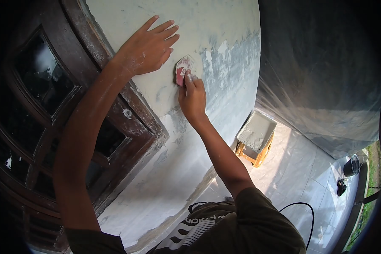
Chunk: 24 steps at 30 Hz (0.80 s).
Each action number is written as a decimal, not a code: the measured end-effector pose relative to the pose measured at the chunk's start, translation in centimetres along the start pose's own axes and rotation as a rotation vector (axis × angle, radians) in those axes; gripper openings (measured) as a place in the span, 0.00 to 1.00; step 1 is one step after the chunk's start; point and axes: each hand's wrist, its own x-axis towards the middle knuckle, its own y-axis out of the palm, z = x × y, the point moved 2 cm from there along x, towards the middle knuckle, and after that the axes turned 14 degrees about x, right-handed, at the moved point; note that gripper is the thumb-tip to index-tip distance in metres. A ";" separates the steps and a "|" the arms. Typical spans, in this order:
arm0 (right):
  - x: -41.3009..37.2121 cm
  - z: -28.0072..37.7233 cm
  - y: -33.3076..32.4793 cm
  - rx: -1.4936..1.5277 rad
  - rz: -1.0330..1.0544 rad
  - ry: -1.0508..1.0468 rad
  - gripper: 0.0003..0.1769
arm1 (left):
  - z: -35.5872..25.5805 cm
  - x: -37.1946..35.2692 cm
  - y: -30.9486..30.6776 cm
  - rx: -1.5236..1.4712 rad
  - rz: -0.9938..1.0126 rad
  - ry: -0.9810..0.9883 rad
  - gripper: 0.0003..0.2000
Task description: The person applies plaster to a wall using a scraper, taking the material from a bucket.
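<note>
The right hand pinches a smeared scraper; the left hand's fingers are spread. The wall looks coated left, patchy grey right.

One head cam, worn on my head, aimed forward and down.
Wide, fisheye-like view, dark at the corners. Near wall fills the middle, with my left hand and right hand in front of the lens; both arms come up from the bottom edge, and my shirt shows there too. Door sits left and slanted, dark sheet upper right. Tiled floor is seen from above at lower right, farther off than the hands.
</note>
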 end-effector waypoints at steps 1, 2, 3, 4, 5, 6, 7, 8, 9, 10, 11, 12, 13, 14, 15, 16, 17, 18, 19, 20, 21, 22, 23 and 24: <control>-1.4 0.3 0.5 0.002 0.028 -0.004 0.26 | 0.0 0.1 0.0 -0.003 -0.009 -0.002 0.20; -2.8 1.1 0.6 0.040 0.017 -0.040 0.27 | 0.0 0.1 -0.1 -0.005 -0.018 -0.005 0.20; -4.5 2.0 0.5 0.077 0.008 -0.074 0.28 | -0.1 0.2 -0.1 -0.005 -0.019 -0.005 0.20; -6.2 3.0 0.1 0.133 0.060 -0.055 0.28 | -0.2 0.2 -0.1 -0.001 -0.023 0.001 0.20; -7.6 3.9 -0.2 0.190 0.112 -0.034 0.29 | -0.3 0.3 -0.1 0.002 -0.027 0.009 0.20; -8.2 4.4 -0.6 0.231 0.078 -0.137 0.30 | -0.4 0.3 -0.1 0.002 -0.027 0.013 0.20; -8.0 4.2 -0.9 0.232 0.078 -0.134 0.30 | -0.4 0.3 -0.1 -0.006 -0.028 0.013 0.20; -7.0 4.2 -1.5 0.237 0.058 -0.093 0.30 | -0.5 0.3 -0.2 -0.014 -0.029 0.012 0.20; -6.1 3.9 -1.9 0.241 0.038 -0.051 0.30 | -0.6 0.3 -0.4 -0.019 -0.025 0.015 0.20; -4.7 2.9 -1.8 0.255 -0.035 -0.057 0.30 | -0.6 0.3 -0.5 -0.016 -0.017 0.019 0.20; -3.1 2.3 -2.0 0.235 -0.061 -0.009 0.28 | -0.6 0.3 -0.7 -0.007 -0.012 0.021 0.20; -1.5 1.3 -1.5 0.167 -0.075 -0.019 0.28 | -0.5 0.3 -0.6 -0.005 -0.011 0.020 0.20; -0.8 0.5 -1.1 0.097 -0.090 -0.027 0.27 | -0.6 0.3 -0.5 0.000 -0.009 0.024 0.20; -1.0 0.4 -0.8 0.096 -0.091 -0.027 0.27 | -0.7 0.4 -0.5 0.004 -0.009 0.028 0.20; -1.2 0.5 -0.1 0.055 -0.060 -0.054 0.28 | -0.7 0.4 -0.5 0.003 -0.012 0.030 0.20; -1.5 0.6 0.5 0.013 -0.029 -0.081 0.28 | -0.7 0.4 -0.5 -0.002 -0.019 0.034 0.20; -2.8 1.1 0.9 0.043 -0.034 -0.105 0.29 | -0.7 0.4 -0.4 -0.004 -0.026 0.040 0.20; -4.3 2.2 0.9 0.074 -0.011 -0.106 0.29 | -0.6 0.4 -0.4 0.001 -0.030 0.038 0.20; -6.1 3.2 0.7 0.106 0.016 -0.105 0.29 | -0.7 0.4 -0.2 -0.009 -0.030 0.044 0.19; -7.7 4.1 0.2 0.148 0.078 -0.097 0.30 | -0.9 0.3 -0.1 -0.021 -0.029 0.052 0.19; -8.8 4.7 -0.2 0.189 0.138 -0.087 0.30 | -0.9 0.2 0.1 -0.023 -0.028 0.054 0.19; -9.4 4.8 -0.7 0.209 0.143 -0.118 0.30 | -0.9 0.1 0.3 0.008 -0.044 0.060 0.19; -9.0 4.4 -1.1 0.210 0.146 -0.114 0.30 | -1.0 0.0 0.5 0.038 -0.060 0.064 0.19; -7.9 3.9 -1.6 0.201 0.094 -0.087 0.30 | -1.0 -0.1 0.5 0.033 -0.055 0.065 0.19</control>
